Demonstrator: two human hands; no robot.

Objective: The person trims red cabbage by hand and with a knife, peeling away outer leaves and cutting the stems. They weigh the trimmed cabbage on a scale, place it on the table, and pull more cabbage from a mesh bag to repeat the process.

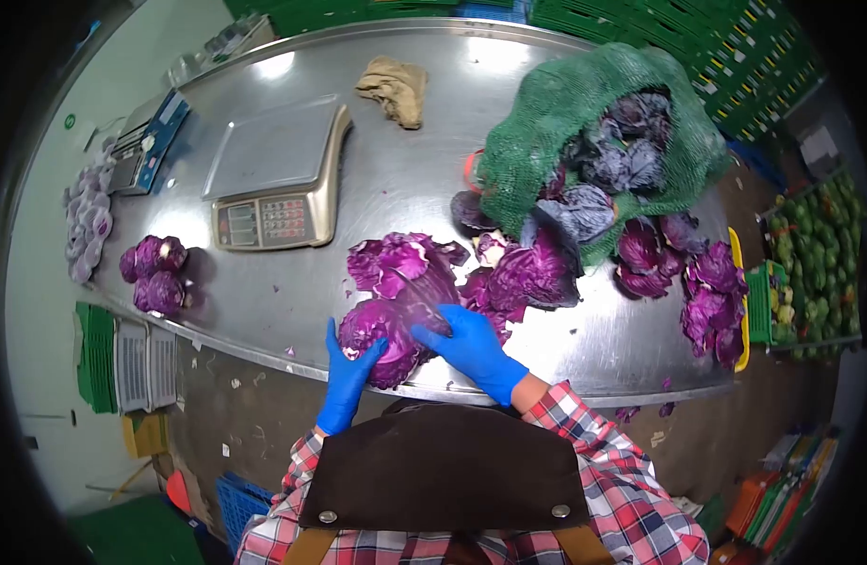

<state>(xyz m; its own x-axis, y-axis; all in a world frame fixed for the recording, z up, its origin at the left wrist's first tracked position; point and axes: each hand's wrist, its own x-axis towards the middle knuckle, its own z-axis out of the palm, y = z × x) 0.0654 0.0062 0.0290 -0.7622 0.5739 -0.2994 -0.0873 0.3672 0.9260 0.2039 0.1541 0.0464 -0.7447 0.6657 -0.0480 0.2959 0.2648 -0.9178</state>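
Observation:
Both hands wear blue gloves. My left hand (350, 375) lies against the lower left side of a red cabbage (372, 331) near the table's front edge, thumb and fingers spread around it. My right hand (469, 347) is at the cabbage's right side, its fingers closed on a purple leaf whose edge is blurred. Loose purple leaves (405, 264) lie just behind the cabbage. To the right of my right hand is a pile of leaves and cabbage pieces (532, 273). A green net bag (556, 104) of dark cabbages stands open behind that pile.
A scale (273, 155) and a crumpled tan cloth (396, 89) sit on the metal table (433, 169). Several trimmed cabbages (157, 273) are at the left edge. More cabbages (645, 254) and leaves (716, 301) lie at the right, by a yellow crate edge (739, 292).

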